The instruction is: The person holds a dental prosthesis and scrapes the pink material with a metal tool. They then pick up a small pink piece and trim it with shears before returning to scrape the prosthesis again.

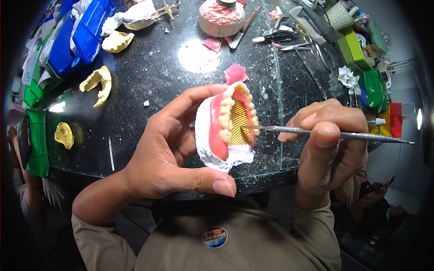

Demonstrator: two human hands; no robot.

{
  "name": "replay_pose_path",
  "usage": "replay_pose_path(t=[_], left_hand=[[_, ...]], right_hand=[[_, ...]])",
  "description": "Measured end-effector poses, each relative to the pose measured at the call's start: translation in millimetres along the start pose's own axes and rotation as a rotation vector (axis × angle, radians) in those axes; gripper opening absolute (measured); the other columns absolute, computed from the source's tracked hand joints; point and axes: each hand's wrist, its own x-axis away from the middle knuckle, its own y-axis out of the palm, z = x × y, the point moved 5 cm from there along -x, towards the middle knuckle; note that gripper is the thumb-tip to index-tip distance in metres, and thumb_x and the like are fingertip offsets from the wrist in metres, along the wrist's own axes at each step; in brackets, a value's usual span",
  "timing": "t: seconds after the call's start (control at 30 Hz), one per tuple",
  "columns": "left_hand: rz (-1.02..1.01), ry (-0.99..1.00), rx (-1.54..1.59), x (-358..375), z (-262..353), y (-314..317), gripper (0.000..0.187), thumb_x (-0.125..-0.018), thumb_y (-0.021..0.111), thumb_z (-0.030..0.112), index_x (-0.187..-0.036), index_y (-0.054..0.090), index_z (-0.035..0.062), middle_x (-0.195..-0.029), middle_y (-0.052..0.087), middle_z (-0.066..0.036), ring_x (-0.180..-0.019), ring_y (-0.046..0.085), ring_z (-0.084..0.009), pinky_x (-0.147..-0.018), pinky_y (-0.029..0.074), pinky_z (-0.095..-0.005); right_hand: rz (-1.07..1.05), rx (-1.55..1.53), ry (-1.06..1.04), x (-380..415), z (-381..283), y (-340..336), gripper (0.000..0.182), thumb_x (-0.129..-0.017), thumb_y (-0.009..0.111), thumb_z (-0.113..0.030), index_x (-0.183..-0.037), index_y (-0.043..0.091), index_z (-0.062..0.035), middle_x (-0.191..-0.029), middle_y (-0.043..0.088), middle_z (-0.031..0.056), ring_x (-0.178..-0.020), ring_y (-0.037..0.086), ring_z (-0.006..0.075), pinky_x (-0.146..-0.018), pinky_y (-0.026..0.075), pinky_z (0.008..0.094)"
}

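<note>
A denture model (218,131) with pink gum, cream teeth and a white plaster base is held up in front of me. Gold mesh (239,123) lines its palate between the rows of teeth. My left hand (169,137) grips the plaster base, fingers behind it and thumb along the lower edge. In my right hand (332,140) is a slim metal dental carver (346,134), pinched between thumb and fingers. Its thin tip reaches over the right-hand teeth to the mesh. The carver's other end points right, past my hand.
Yellow plaster casts (100,85) lie at the left, near blue bins (88,34). A pink-topped plaster block (221,18), a knife (244,28) and pink wax pieces (236,73) sit behind the denture. Scissors (296,46) and other tools are at upper right, beside crumpled paper (348,77).
</note>
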Motion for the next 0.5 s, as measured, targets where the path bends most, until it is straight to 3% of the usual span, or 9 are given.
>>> replay_pose_path(t=[0.1,0.2,0.27,0.33,0.43,0.5], left_hand=[[0.035,-0.008,-0.003,-0.1,-0.8,0.0,0.108,-0.05,0.088,0.022,-0.133,0.024,-0.0046,-0.126,0.044,-0.018,-0.114,0.049,-0.0258,-0.099,0.038,-0.0387],[0.086,-0.041,-0.042,0.2,2.0,0.8,0.113,-0.047,0.089,0.029,-0.133,0.024,-0.0048,-0.127,0.043,-0.018,-0.114,0.049,-0.0259,-0.098,0.039,-0.0387],[0.094,-0.005,-0.068,0.4,0.5,-4.6,0.116,-0.045,0.089,0.032,-0.133,0.023,-0.0048,-0.127,0.043,-0.018,-0.115,0.048,-0.0255,-0.098,0.039,-0.0387],[0.144,0.014,-0.155,2.0,-0.5,-4.2,0.118,-0.045,0.086,0.045,-0.133,0.025,-0.0047,-0.127,0.043,-0.016,-0.115,0.048,-0.0242,-0.098,0.039,-0.0383],[0.174,0.059,-0.274,3.5,-3.4,-3.0,0.122,-0.044,0.082,0.057,-0.133,0.026,-0.005,-0.126,0.044,-0.014,-0.114,0.049,-0.0217,-0.098,0.038,-0.0367],[0.195,0.06,-0.292,5.5,-6.4,1.6,0.121,-0.045,0.08,0.06,-0.133,0.026,-0.0043,-0.124,0.044,-0.016,-0.113,0.049,-0.0234,-0.093,0.044,-0.0389]], right_hand=[[0.006,-0.02,-0.041,-2.3,-2.1,-6.2,0.034,-0.091,0.047,-0.036,-0.084,0.047,-0.0021,-0.062,0.05,0.0089,-0.049,0.051,0.0134,-0.044,0.044,0.0219],[0.122,-0.083,-0.121,-2.4,-2.6,-44.3,0.029,-0.095,0.04,-0.026,-0.092,0.05,0.0008,-0.073,0.053,0.0134,-0.059,0.054,0.016,-0.052,0.043,0.0231],[0.371,-0.025,-0.046,16.0,14.5,-80.9,0.027,-0.092,0.048,-0.024,-0.097,0.051,0.0019,-0.071,0.058,0.0118,-0.059,0.057,0.0153,-0.05,0.04,0.0233],[0.483,0.113,0.112,51.0,37.3,-118.9,0.022,-0.09,0.051,-0.017,-0.099,0.053,0.0031,-0.078,0.061,0.0134,-0.063,0.058,0.0159,-0.054,0.041,0.0223],[0.563,0.183,0.303,99.9,55.4,-147.3,0.014,-0.085,0.056,-0.002,-0.096,0.055,0.0054,-0.083,0.063,0.0142,-0.069,0.06,0.0149,-0.06,0.044,0.021],[0.604,0.197,0.391,126.4,64.4,-153.1,0.013,-0.084,0.057,-0.001,-0.096,0.056,0.0057,-0.083,0.063,0.0141,-0.07,0.061,0.0141,-0.062,0.045,0.0196]])
